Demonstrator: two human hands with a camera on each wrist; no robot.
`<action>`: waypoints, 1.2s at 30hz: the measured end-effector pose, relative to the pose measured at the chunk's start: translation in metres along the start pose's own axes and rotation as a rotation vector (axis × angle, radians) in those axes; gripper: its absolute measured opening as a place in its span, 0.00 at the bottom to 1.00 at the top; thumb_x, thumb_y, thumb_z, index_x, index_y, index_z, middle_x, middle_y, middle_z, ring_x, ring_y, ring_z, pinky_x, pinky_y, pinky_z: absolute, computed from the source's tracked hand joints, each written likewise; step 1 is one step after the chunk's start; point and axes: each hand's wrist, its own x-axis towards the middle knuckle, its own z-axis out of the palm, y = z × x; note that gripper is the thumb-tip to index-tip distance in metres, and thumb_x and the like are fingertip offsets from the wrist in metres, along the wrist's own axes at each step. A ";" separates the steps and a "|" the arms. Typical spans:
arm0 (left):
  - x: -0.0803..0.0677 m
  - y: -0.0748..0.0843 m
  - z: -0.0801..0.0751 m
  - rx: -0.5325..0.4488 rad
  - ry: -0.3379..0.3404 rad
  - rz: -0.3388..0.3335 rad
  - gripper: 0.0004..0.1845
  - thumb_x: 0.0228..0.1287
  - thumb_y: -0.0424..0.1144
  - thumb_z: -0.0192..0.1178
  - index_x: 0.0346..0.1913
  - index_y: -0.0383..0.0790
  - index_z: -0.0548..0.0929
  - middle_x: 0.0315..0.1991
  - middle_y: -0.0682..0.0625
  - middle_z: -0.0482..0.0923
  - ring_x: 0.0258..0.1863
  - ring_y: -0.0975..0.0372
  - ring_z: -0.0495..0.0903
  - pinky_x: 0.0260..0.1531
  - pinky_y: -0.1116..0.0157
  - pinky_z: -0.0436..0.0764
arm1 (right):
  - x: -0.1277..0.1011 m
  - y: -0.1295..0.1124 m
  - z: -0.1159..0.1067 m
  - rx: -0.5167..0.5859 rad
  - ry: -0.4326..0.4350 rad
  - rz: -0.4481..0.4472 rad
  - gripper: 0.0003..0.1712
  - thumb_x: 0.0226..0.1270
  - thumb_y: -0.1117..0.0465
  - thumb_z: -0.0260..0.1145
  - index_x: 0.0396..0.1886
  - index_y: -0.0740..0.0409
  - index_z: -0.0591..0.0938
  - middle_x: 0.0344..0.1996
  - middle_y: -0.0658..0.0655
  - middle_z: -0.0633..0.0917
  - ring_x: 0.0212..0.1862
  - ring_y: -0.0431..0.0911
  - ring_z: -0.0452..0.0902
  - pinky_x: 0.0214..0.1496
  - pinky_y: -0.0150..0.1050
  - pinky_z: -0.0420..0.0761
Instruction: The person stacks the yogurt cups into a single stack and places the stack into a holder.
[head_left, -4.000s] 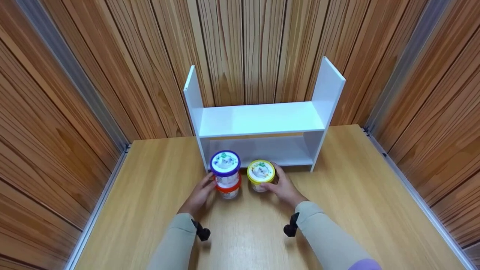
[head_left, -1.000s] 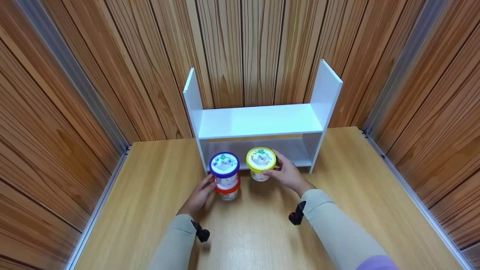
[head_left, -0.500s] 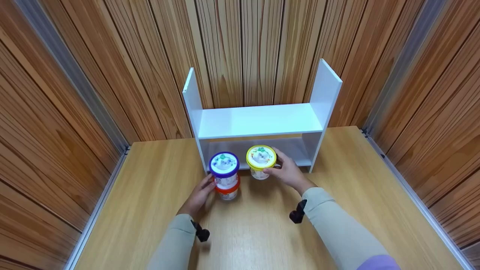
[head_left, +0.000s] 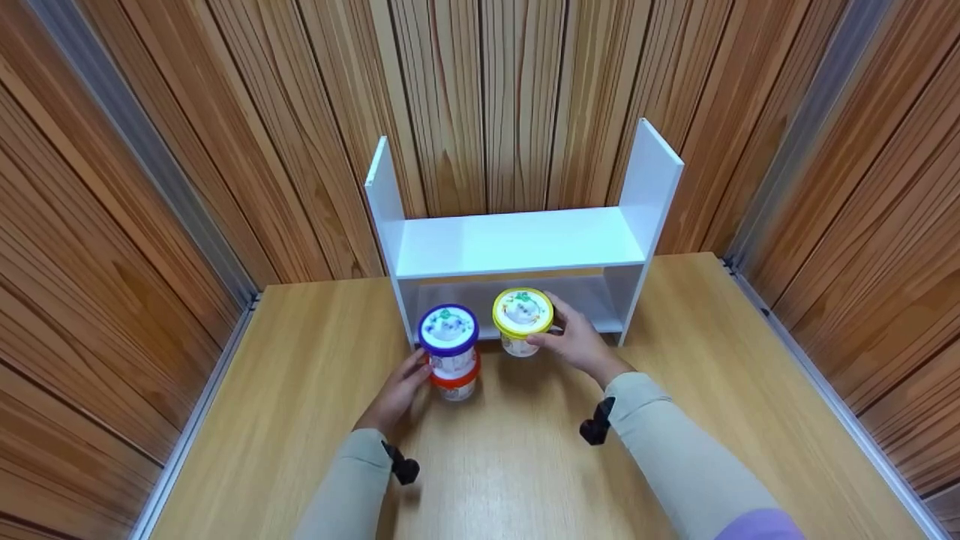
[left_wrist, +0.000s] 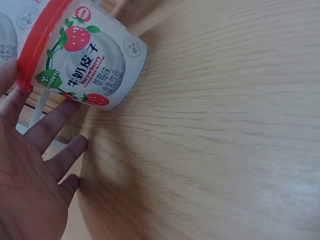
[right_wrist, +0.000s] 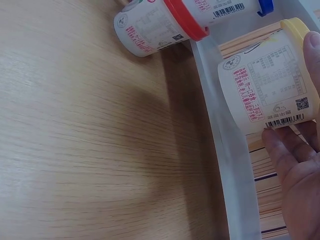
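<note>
Two paper tubs stand stacked in the head view. The upper tub point(head_left: 448, 331) has a blue-purple lid; the lower strawberry milk tub point(left_wrist: 95, 60) has a red lid and sits on the table. My left hand point(head_left: 394, 391) holds the lower tub's left side, thumb and forefinger at the red rim, other fingers spread loosely. My right hand point(head_left: 577, 343) grips a yellow-lidded tub point(head_left: 523, 319) from its right, thumb in front and fingers behind. In the right wrist view this yellow-lidded tub point(right_wrist: 270, 75) is raised off the table, slightly above the shelf's lower front edge.
A white two-level shelf point(head_left: 517, 244) stands behind the tubs, its tall side panels rising above the upper board. The wooden table point(head_left: 487, 480) spreads in front, with wood-grain walls point(head_left: 517, 105) at the back and sides.
My right hand has lifted the yellow-lidded tub off the table and moved it slightly up towards the shelf. My left hand and the stacked tubs stay in place.
</note>
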 end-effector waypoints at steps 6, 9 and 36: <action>0.002 -0.001 0.000 0.030 0.012 0.019 0.37 0.71 0.59 0.57 0.79 0.60 0.60 0.79 0.50 0.55 0.80 0.47 0.44 0.73 0.35 0.42 | 0.000 -0.004 -0.001 -0.011 -0.004 -0.003 0.58 0.57 0.51 0.79 0.81 0.52 0.56 0.73 0.58 0.67 0.74 0.56 0.63 0.70 0.50 0.71; 0.003 -0.001 0.000 0.026 0.016 0.014 0.37 0.71 0.59 0.57 0.79 0.58 0.60 0.79 0.49 0.57 0.80 0.47 0.45 0.73 0.35 0.42 | 0.001 -0.006 -0.003 -0.010 -0.011 0.005 0.58 0.56 0.50 0.79 0.81 0.51 0.56 0.73 0.56 0.67 0.74 0.55 0.63 0.70 0.49 0.72; 0.004 -0.002 0.001 0.061 0.031 0.032 0.34 0.74 0.57 0.55 0.79 0.59 0.61 0.79 0.50 0.57 0.80 0.48 0.45 0.73 0.35 0.42 | 0.007 -0.018 -0.003 0.014 -0.022 -0.035 0.57 0.57 0.54 0.79 0.81 0.52 0.57 0.73 0.57 0.67 0.73 0.56 0.65 0.68 0.47 0.74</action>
